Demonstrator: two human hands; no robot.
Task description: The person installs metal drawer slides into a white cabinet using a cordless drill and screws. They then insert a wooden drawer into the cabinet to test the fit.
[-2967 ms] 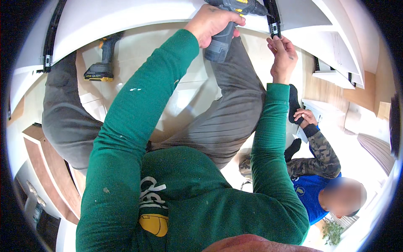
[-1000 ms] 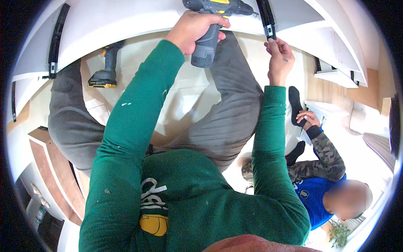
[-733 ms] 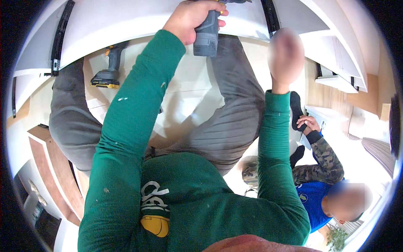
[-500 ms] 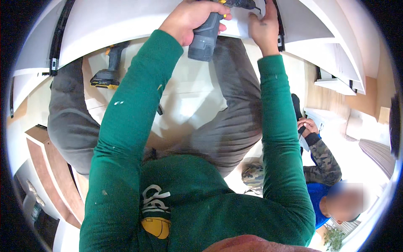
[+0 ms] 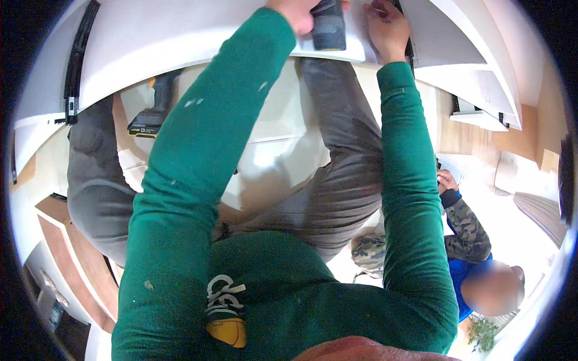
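At the top edge, my left hand (image 5: pixel 295 15) is wrapped round a cordless drill (image 5: pixel 329 27); only its dark grey lower body shows and the front is cut off by the frame. To its right, my right hand (image 5: pixel 388 33) has its fingers drawn together against the inside of a white cabinet panel (image 5: pixel 198 30). Whatever those fingers pinch is too small to name. Right beside that hand runs a black drawer slide (image 5: pixel 410 53), partly covered by it. Another black drawer slide (image 5: pixel 73 90) is fixed on the left side of the cabinet.
A second cordless drill (image 5: pixel 158 105) with a yellow-trimmed battery stands between my legs, left of my left forearm. A person (image 5: pixel 466 234) in a camouflage sleeve sits at the right. Wooden drawer-like boxes (image 5: pixel 78 253) lie at the left, a plant (image 5: pixel 481 334) at lower right.
My left hand and the drill have moved up and right, partly out of the frame. My right hand's fingers, spread before, are now curled in.
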